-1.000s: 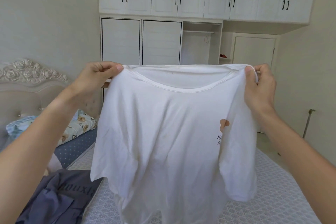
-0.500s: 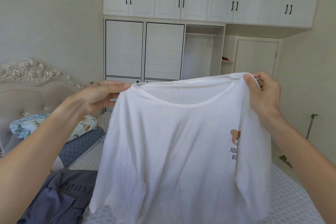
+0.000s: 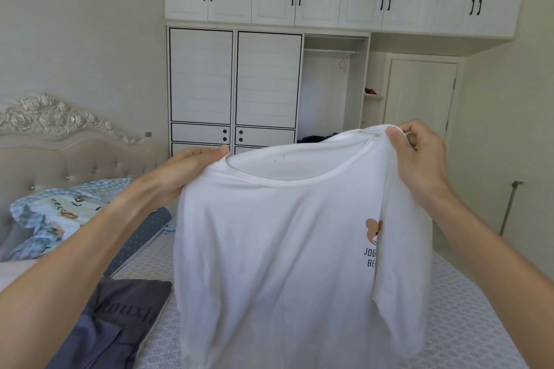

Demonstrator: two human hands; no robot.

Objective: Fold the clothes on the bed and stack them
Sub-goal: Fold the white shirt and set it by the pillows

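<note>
A white T-shirt (image 3: pixel 278 249) with a small bear print on its right side hangs in the air in front of me, above the bed (image 3: pixel 467 323). My left hand (image 3: pixel 183 171) pinches its left shoulder beside the neckline, with the fingers stretched out long. My right hand (image 3: pixel 416 156) grips the right shoulder, thumb on the near side and fingers curled behind the cloth. The shirt's hem is out of view below. A dark grey garment (image 3: pixel 120 317) with pale lettering lies crumpled on the bed at the lower left.
A padded headboard (image 3: pixel 60 141) stands at the left, with a floral pillow (image 3: pixel 57 213) and a dotted blue pillow (image 3: pixel 141 237) by it. White wardrobes (image 3: pixel 233 78) fill the far wall. A thin metal pole (image 3: pixel 509 207) leans at the right wall.
Both hands have lowered the T-shirt, and its top edge now sits lower against the wardrobe. The bear print shows more fully.
</note>
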